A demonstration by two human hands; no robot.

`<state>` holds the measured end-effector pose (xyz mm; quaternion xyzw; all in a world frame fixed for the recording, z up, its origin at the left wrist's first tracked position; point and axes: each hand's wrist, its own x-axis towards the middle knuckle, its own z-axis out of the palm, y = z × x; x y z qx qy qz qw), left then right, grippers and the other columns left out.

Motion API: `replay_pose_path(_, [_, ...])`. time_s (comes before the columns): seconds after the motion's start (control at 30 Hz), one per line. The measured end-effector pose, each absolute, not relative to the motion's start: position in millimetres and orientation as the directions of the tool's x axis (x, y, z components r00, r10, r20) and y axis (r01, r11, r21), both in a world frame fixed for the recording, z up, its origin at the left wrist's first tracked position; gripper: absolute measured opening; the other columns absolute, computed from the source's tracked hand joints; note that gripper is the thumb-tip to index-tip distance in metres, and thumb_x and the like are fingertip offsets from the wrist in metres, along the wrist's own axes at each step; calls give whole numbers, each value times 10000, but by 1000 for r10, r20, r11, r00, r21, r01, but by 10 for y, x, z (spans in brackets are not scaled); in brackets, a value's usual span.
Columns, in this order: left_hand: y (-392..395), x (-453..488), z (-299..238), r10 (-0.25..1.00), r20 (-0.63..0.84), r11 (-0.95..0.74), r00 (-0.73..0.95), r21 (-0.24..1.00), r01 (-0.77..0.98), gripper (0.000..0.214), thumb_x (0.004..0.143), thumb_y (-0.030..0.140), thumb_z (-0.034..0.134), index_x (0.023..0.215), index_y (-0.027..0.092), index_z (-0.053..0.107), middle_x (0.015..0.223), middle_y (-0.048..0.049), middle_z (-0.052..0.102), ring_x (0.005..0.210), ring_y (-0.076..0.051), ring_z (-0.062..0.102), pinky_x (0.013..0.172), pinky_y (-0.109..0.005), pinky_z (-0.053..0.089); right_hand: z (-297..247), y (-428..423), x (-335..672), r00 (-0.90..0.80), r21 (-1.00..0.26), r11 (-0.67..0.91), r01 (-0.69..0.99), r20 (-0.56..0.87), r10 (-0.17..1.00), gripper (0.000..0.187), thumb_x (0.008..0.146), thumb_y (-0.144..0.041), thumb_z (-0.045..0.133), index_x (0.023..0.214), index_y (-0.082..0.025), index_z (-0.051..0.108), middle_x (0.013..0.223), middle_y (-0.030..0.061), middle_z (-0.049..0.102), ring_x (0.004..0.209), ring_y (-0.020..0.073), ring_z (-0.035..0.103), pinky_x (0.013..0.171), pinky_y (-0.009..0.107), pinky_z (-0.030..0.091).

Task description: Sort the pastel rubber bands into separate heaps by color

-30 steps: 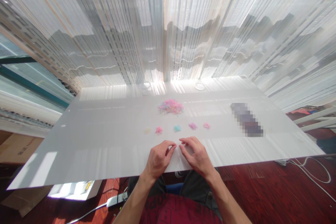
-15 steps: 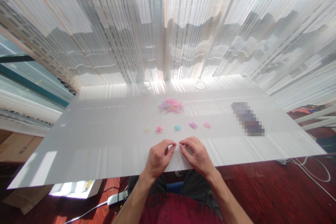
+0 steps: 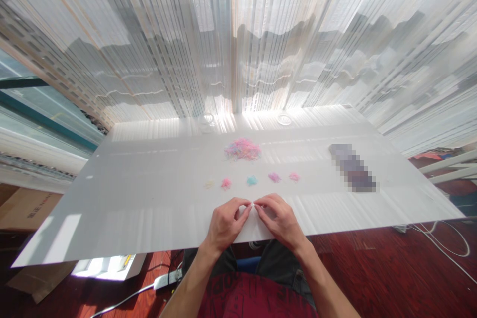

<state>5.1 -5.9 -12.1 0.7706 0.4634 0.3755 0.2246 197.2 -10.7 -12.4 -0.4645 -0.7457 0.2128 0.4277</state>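
Note:
Fingertips of my left hand and my right hand meet in two pinches just above the white table, near its front edge. Whatever they pinch is too small to make out. Beyond them lies a row of little piles, looking like small rubber bands: pale yellow, bright pink, turquoise, purple and light pink. Farther back sits a larger mixed-colour heap of the same thin pieces.
A blurred-out dark oblong object lies on the right of the table. Two clear round items stand at the back, before the sheer curtain. A cardboard box is at left; a power strip lies below the front edge.
The fingertips of my two hands have come slightly closer together. The piles and the heap stay as they were.

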Motion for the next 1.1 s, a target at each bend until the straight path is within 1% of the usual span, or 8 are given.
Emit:
replay_pose_path(0.43, [-66, 57, -96, 906, 329, -423, 267, 716, 555, 114, 985, 248, 586, 981, 206, 693, 851, -4, 745, 576, -100, 568, 606, -212, 492, -133, -110, 1966, -183, -717, 478, 507, 453, 873, 86, 988, -191, 599, 985, -224, 678, 858, 39, 692, 790, 193, 653, 753, 321, 552])
replay_pose_path(0.7, [-68, 60, -98, 915, 313, -403, 253, 729, 554, 147, 991, 265, 569, 996, 200, 701, 875, -21, 753, 592, -103, 574, 616, -223, 499, -117, -113, 1962, -167, -724, 463, 512, 445, 880, 105, 994, -217, 583, 999, -226, 688, 858, 47, 705, 778, 193, 666, 749, 326, 572])
replay_pose_path(1.1, [-65, 62, -97, 907, 337, -421, 252, 721, 551, 117, 977, 237, 585, 995, 199, 694, 878, -12, 752, 589, -99, 581, 609, -208, 509, -144, -113, 1965, -153, -741, 440, 507, 426, 892, 97, 997, -237, 590, 987, -222, 685, 856, 47, 693, 772, 190, 664, 745, 322, 574])
